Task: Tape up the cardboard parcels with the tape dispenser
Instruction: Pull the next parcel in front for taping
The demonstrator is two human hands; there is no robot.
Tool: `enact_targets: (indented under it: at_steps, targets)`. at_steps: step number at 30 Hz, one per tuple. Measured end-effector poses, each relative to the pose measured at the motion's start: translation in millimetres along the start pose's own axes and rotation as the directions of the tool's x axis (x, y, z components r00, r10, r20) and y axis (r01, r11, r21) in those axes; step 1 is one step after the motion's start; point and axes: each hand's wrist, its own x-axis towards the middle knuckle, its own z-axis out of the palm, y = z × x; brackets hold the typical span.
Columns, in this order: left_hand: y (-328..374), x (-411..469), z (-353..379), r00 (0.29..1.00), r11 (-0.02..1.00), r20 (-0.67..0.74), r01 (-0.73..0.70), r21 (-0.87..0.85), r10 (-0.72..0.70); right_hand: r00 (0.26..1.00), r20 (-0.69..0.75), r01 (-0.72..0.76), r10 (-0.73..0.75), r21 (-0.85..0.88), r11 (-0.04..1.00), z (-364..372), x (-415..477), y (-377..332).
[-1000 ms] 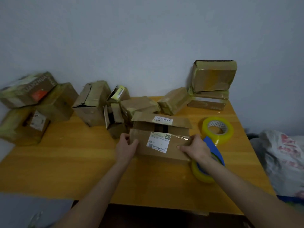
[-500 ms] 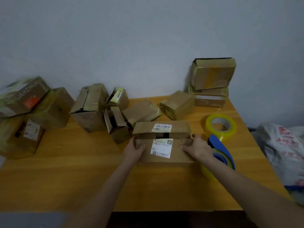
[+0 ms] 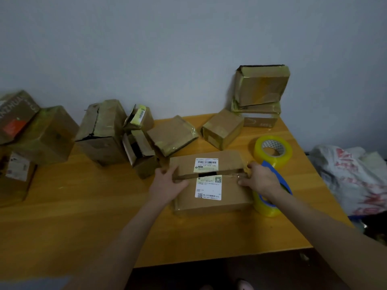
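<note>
Fingers [image 3: 168,171] of the left hand [image 3: 167,183] are lying fairly straight, pressing the parcel's [image 3: 232,193] flaps down at the seam's nine o'clock end, likely to close the gap for taping. At three o'clock the right hand [image 3: 260,178] is curling round the blue tape dispenser [image 3: 279,177], holding its tape at the seam's end. A spare roll [image 3: 272,149] is sitting on the bench [image 3: 83,216] at one o'clock.

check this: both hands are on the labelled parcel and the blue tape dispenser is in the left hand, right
Wrong hand. The head view shows the blue tape dispenser in the right hand, not the left hand; both hands are on the labelled parcel.
</note>
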Motion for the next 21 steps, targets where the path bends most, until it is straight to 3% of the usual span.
enact_targets:
  at_steps: [2,6,14,18,21]
  targets:
    - [8,-2,2,0.995,0.983,0.028,-0.097,0.157,0.094,0.998,-0.023,0.052,-0.052,-0.018,0.998,2,-2,-2]
    - [14,-9,11,0.980,0.974,0.167,-0.135,0.183,0.104,0.981,0.061,0.189,-0.184,-0.090,0.978,2,2,-1]
    - [6,-35,19,0.968,0.973,0.181,-0.198,0.120,0.174,0.964,0.025,0.262,-0.263,-0.229,0.937,6,2,2]
    - [11,-32,18,0.967,0.896,0.128,-0.252,0.366,0.220,0.962,0.088,0.272,-0.257,-0.274,0.922,-1,6,-4]
    - [15,-27,16,0.950,0.870,0.159,-0.310,0.383,0.268,0.961,0.104,0.276,-0.257,-0.276,0.921,-3,7,-5]
